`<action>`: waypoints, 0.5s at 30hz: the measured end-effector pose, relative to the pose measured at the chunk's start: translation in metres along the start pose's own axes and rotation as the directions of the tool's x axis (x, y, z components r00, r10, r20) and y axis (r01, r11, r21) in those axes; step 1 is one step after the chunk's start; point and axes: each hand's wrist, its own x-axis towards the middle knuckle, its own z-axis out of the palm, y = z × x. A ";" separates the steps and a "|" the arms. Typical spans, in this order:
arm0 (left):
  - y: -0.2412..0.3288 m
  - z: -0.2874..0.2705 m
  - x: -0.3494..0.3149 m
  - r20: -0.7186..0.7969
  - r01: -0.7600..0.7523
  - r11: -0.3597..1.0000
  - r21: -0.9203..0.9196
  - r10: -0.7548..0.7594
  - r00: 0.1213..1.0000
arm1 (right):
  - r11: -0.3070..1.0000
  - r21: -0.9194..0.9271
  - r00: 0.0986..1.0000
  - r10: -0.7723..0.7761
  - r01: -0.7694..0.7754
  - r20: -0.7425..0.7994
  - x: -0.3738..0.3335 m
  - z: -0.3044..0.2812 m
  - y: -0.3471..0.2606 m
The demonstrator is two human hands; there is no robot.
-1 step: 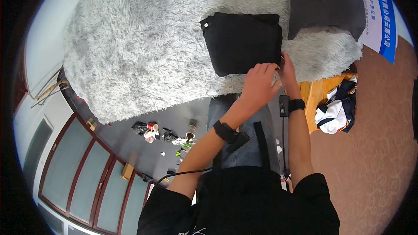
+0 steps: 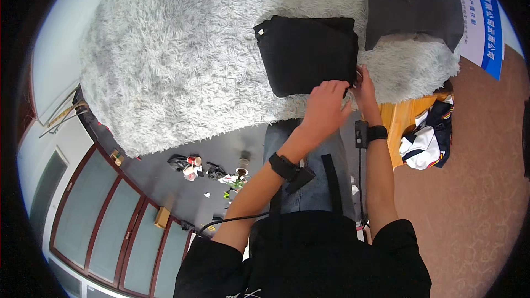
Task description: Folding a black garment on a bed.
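Observation:
A folded black garment [image 2: 309, 55] lies flat on a shaggy grey-white blanket [image 2: 182, 60], with a small white label at its far left corner. My left hand [image 2: 327, 105] rests at the near right corner of the garment, its fingers laid over the edge and its thumb apart. Right beside it, my right hand [image 2: 365, 92] is at the same corner, fingers pointing away along the right edge and closed at the cloth. Its fingertips are partly hidden, so how much cloth they hold does not show. Each wrist wears a black strap with a small device.
A dark grey pillow [image 2: 411, 5] lies at the far right of the blanket. White and dark clothes [image 2: 428, 140] sit by a wooden surface [image 2: 406, 121] on the right. Litter and a cup [image 2: 242, 170] are on the grey floor at left. Cables run from the wrist devices.
My left hand has shifted slightly left, leaving a little more space between it and my right hand. The black garment stays where it was.

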 end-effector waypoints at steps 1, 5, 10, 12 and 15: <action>-0.006 -0.001 -0.002 0.000 0.000 1.000 0.004 0.000 1.000 | 1.000 -0.011 1.000 -0.004 0.005 0.024 -0.001 0.000 -0.001; -0.041 -0.015 -0.003 -0.005 0.149 0.987 0.063 -0.149 0.989 | 0.936 -0.333 0.991 -0.133 0.115 -0.032 -0.004 0.003 -0.006; -0.072 -0.027 -0.003 -0.100 0.103 0.977 0.187 -0.086 0.991 | 0.637 -0.668 0.875 -0.483 0.385 0.044 -0.011 0.031 -0.004; -0.075 -0.022 -0.004 0.058 0.001 0.963 0.268 -0.017 0.998 | 0.369 -0.815 0.758 -0.640 0.446 0.125 -0.014 0.043 0.000; -0.071 -0.005 -0.004 0.147 -0.066 0.941 0.333 0.017 0.989 | 0.332 -0.855 0.778 -0.615 0.398 0.123 -0.017 0.050 0.001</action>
